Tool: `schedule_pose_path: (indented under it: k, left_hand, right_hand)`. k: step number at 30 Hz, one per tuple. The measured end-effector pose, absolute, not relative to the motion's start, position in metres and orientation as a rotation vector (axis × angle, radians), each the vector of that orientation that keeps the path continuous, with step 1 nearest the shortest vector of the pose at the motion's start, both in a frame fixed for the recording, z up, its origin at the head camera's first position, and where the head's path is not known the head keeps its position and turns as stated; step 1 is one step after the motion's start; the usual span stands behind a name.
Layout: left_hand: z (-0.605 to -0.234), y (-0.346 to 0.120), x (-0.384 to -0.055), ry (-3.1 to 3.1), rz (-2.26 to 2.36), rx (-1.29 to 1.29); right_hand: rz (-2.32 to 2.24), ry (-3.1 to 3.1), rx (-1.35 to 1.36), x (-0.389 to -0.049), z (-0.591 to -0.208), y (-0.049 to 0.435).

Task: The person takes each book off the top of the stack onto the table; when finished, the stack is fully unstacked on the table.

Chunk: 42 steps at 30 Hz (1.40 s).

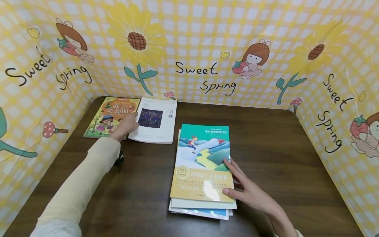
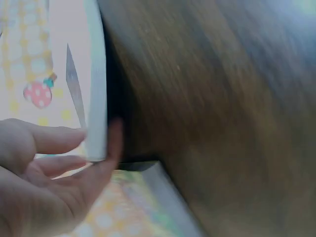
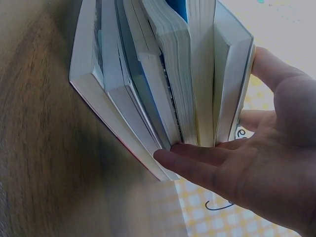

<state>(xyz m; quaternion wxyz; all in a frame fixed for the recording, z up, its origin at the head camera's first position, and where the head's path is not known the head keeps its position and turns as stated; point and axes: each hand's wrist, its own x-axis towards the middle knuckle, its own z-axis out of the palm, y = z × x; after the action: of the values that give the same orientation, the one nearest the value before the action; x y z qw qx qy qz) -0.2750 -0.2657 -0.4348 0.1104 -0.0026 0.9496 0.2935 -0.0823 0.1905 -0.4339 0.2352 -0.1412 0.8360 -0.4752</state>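
My left hand (image 1: 126, 125) pinches the left edge of a white paperback (image 1: 164, 134) with a dark picture on its cover. In the left wrist view its thumb lies on the cover side and fingers reach behind the pale page edge (image 2: 98, 89). A colourful children's book (image 1: 102, 123) lies directly left, partly behind that hand. My right hand (image 1: 251, 194) rests along the right side of a stack topped by a green and yellow book (image 1: 204, 184) with a white goose. Its thumb touches the top cover. Straight fingers press the uneven page edges (image 3: 180, 98) in the right wrist view.
Everything lies on a dark brown wooden table (image 1: 266, 138). A yellow checked cloth (image 1: 195, 39) with sunflowers and cartoon girls rises around the back and both sides. Several books sit under the goose book, their lower corners sticking out toward the front.
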Motion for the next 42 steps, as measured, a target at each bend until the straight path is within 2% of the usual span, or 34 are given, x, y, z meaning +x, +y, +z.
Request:
schedule_pose_path:
  k: [6, 13, 20, 35, 42]
  left_hand:
    - [-0.426, -0.24, -0.263, 2.969, 0.388, 0.08]
    - [-0.423, -0.217, -0.246, 2.933, 0.341, 0.367]
    - [-0.433, -0.219, -0.237, 2.737, 0.261, 0.497]
    - [-0.438, -0.222, -0.242, 2.795, 0.201, 0.5]
    - [-0.437, -0.218, -0.231, 2.79, 0.256, 0.447]
  right_hand:
    - [-1.301, 2.295, -0.381, -0.082, -0.434, 0.19]
    - [-1.307, 2.298, -0.401, -0.082, -0.432, 0.19]
    - [-1.31, 2.304, -0.41, -0.082, -0.433, 0.191]
    - [-1.316, 2.302, -0.418, -0.084, -0.432, 0.191]
    - [-1.329, 2.289, -0.424, -0.083, -0.432, 0.192]
